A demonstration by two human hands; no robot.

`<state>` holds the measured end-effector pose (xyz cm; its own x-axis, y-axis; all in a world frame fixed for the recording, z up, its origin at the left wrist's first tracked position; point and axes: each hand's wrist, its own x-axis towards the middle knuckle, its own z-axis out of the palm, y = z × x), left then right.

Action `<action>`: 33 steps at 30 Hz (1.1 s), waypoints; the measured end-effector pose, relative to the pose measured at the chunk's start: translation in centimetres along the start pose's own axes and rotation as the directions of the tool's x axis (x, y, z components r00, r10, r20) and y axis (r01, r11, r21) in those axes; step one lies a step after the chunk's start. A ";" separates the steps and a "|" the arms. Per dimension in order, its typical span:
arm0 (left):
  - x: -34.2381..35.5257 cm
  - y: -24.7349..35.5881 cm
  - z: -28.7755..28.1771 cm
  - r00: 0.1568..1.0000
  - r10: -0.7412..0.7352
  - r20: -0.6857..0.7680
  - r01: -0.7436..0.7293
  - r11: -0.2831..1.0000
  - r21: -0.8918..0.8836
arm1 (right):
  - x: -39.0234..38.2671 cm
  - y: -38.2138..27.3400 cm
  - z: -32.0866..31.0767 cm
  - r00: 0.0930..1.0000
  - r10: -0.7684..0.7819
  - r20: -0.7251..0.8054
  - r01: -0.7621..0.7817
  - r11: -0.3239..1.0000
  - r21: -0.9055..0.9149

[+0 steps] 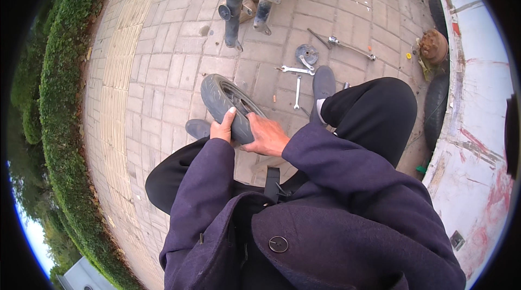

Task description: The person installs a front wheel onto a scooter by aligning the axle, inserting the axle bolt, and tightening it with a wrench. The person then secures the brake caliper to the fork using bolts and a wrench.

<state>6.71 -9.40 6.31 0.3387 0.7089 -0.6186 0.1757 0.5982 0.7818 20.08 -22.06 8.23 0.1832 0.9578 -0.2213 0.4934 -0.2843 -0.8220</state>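
Between my knees, a small wheel with a worn black tyre stands tilted on its edge. My left hand is closed round the tyre's near end, its thumb on the tread. My right hand grips the same end from the other side, its fingertips partly hidden at the rim. Ahead of the wheel, two bare fork legs of a propped-up vehicle hang with nothing between them. On the paving to the right lie a round brake plate with a lever and two spanners.
Farther right lie a long-handled socket wrench and a dark rod. A rusty round part sits beside a battered white panel with tyres along its foot. A trimmed hedge borders the brick paving on the left.
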 end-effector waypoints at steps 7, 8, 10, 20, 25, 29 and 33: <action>2.2 -0.7 0.5 0.977 0.149 -0.153 -0.134 0.986 0.101 | 1.4 -1.0 -1.0 0.997 0.075 0.026 -0.077 0.996 0.053; 2.3 -0.7 0.6 0.977 0.156 -0.144 -0.145 0.986 0.078 | 1.5 -1.1 -1.1 0.996 0.084 0.020 -0.085 0.994 0.063; 2.6 -0.7 1.0 0.971 0.168 -0.170 -0.154 0.984 0.091 | 1.6 -1.1 -1.4 0.994 0.108 0.010 -0.108 0.991 0.077; 2.1 0.3 2.7 0.976 0.105 -0.189 -0.109 0.994 -0.009 | 2.2 -1.3 -1.8 0.988 0.154 0.003 -0.153 0.984 0.090; 1.8 1.1 2.3 0.976 0.073 -0.206 -0.089 0.994 -0.068 | 3.3 0.2 -2.8 0.970 0.080 0.232 -0.130 0.969 0.209; 1.9 2.3 1.5 0.983 0.011 -0.181 -0.032 0.993 -0.113 | 6.9 7.3 -6.1 0.891 0.033 0.452 -0.304 0.784 0.542; 1.3 3.3 1.1 0.986 -0.008 -0.165 -0.024 0.981 -0.194 | 10.1 17.2 -8.9 0.798 0.563 -0.214 -0.486 0.812 0.325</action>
<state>8.81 -6.87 8.17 0.1803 0.7558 -0.6295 -0.0148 0.6420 0.7666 37.95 -17.63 -3.46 0.6057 0.5956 -0.5276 0.0353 -0.6826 -0.7300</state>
